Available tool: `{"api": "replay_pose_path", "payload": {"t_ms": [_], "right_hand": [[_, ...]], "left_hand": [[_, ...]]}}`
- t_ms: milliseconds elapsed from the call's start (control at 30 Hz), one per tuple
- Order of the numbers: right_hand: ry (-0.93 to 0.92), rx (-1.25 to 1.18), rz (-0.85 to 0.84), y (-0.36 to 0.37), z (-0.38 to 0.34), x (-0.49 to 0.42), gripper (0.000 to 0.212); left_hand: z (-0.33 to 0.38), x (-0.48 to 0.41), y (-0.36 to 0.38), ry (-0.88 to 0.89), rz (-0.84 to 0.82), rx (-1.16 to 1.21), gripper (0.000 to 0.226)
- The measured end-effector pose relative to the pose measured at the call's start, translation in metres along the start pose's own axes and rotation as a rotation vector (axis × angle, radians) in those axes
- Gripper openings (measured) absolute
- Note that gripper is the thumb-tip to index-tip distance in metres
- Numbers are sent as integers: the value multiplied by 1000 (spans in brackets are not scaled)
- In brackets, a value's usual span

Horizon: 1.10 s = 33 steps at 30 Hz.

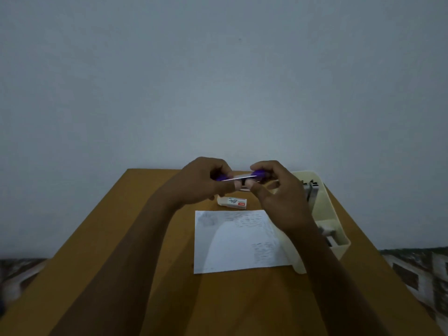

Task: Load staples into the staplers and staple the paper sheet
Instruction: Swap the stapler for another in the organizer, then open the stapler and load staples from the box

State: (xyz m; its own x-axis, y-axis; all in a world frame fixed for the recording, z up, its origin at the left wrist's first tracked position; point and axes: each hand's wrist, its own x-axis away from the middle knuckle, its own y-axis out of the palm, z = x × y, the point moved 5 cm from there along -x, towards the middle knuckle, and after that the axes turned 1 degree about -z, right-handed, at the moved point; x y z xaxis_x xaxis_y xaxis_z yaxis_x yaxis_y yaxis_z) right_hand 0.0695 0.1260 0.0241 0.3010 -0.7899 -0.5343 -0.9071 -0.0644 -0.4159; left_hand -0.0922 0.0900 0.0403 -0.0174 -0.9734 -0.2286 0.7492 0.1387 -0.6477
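Note:
Both my hands hold a small purple stapler (238, 177) up above the far half of the table. My left hand (206, 184) grips its left end and my right hand (274, 187) grips its right end, so only a purple edge and a thin metal strip show between them. Below the hands a small white staple box (232, 202) lies on the table. Nearer to me lies a white paper sheet (238, 241) with faint writing.
A cream plastic tray (339, 229) stands at the right of the yellow-brown table (135, 263), holding more metal staplers (311, 190). A plain wall rises behind the table. Patterned fabric shows beyond both table sides.

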Motion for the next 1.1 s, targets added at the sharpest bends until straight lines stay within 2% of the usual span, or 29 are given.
{"api": "replay_pose_path", "payload": {"t_ms": [167,500,900,1100], "right_hand": [[146,-269,-75,38,19,2,30],[406,-601,-49,71,66,12,13],[345,-355,55,82,83,19,5],[344,-300,121,81,87,22,7]], "left_hand": [[-39,9,15,-1,-87,94,12],[-88,1,46,-4,2,217,15],[-103,3,69,-37,-50,365,17],[-101,3,77,-26,-41,292,19]]}}
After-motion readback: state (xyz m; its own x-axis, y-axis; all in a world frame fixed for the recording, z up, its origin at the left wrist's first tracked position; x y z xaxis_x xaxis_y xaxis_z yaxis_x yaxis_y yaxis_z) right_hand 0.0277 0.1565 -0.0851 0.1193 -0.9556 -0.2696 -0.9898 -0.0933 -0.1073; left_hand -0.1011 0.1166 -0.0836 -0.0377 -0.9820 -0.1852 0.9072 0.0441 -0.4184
